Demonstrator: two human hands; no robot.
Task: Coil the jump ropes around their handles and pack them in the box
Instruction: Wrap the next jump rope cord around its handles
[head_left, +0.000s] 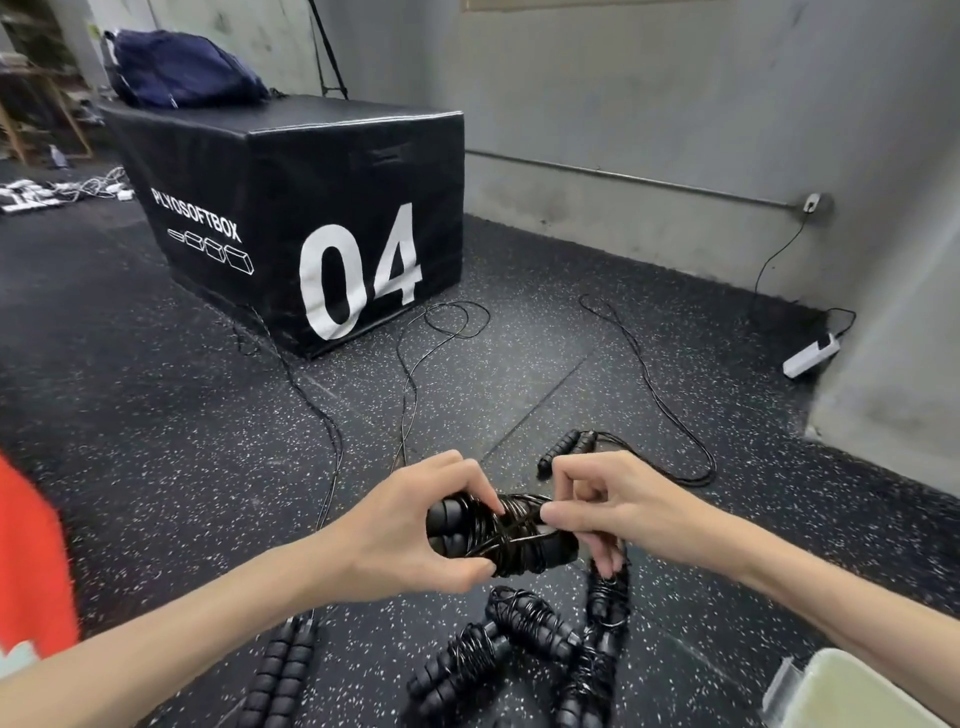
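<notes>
My left hand (415, 525) grips a pair of black ribbed handles with thin black rope wound around them, the coiled jump rope (506, 535), held above the floor. My right hand (602, 512) pinches the rope at the bundle's right end. Several coiled ropes (524, 639) lie in a heap on the floor just below. An uncoiled rope's handles (569, 447) lie behind my right hand, its cord (649, 374) trailing away. Another pair of handles (283, 670) lies at lower left, cord running toward the big black box. A pale box corner (852, 696) shows at bottom right.
A large black plyo box (291, 208) marked 04 stands ahead on the speckled rubber floor, a dark blue bag (176, 67) on top. A white power strip (810, 353) lies by the grey wall at right. Red cloth (31, 561) fills the left edge.
</notes>
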